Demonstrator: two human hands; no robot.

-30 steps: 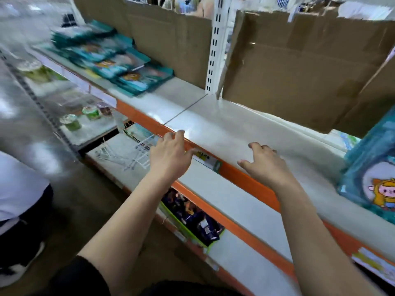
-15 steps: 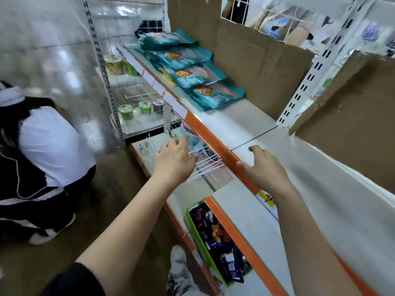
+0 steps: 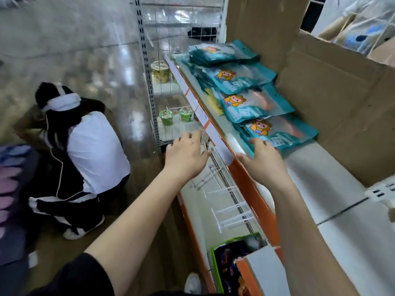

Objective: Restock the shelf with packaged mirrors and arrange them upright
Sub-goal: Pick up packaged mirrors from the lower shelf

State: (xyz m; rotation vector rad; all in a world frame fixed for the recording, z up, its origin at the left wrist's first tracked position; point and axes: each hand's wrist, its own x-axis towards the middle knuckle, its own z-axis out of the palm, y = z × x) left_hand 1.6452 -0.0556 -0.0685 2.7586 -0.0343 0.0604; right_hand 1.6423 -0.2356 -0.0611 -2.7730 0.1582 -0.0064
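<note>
Both hands hold nothing. The right hand (image 3: 261, 161), fingers spread, reaches the nearest teal cartoon-printed mirror packet (image 3: 282, 131), which lies flat on the white orange-edged shelf (image 3: 310, 167). The left hand (image 3: 186, 153) hovers relaxed beside the edge. The view has swung from bare shelf to stock, none yet upright. Blur hides whether the fingertips touch it.

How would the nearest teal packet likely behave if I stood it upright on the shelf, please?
The nearest teal packet looks flat and thin, so probably light. Its glossy wrapper may slide on the smooth white shelf. On edge it would likely tip unless leaned against the cardboard behind.
</note>
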